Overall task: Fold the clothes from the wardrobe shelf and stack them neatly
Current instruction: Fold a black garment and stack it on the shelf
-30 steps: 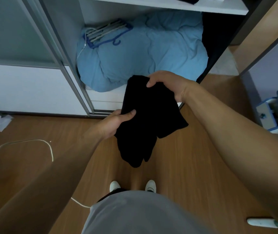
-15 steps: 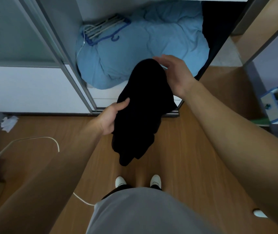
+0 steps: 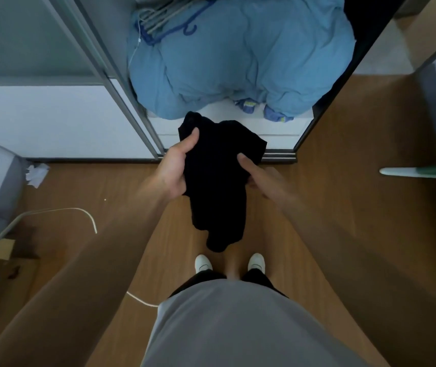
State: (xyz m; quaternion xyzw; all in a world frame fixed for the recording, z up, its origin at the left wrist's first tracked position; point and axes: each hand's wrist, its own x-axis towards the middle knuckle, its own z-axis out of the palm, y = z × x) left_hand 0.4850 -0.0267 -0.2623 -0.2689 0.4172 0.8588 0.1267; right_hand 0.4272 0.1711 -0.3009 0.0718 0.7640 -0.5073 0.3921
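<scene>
Home bedroom: sliding wardrobe (image 3: pixel 121 83), duvet (image 3: pixel 238 62), hangers (image 3: pixel 169 19).

A plain light-grey fabric shirt (image 3: pixel 238 327) fills the view at 6 o'clock, smooth, its rounded front edge curving across the legs. Directly beyond that edge, towards 12 o'clock, black cloth legwear (image 3: pixel 206 277) shows as two short dark strips; shorts or trousers cannot be told. Past them lie two white round-toed shoes (image 3: pixel 203 262), one at 11 o'clock of the shirt's edge and one at 1 o'clock. The left hand (image 3: pixel 174 170), the right hand (image 3: pixel 262 181) and both forearms are bare.
</scene>
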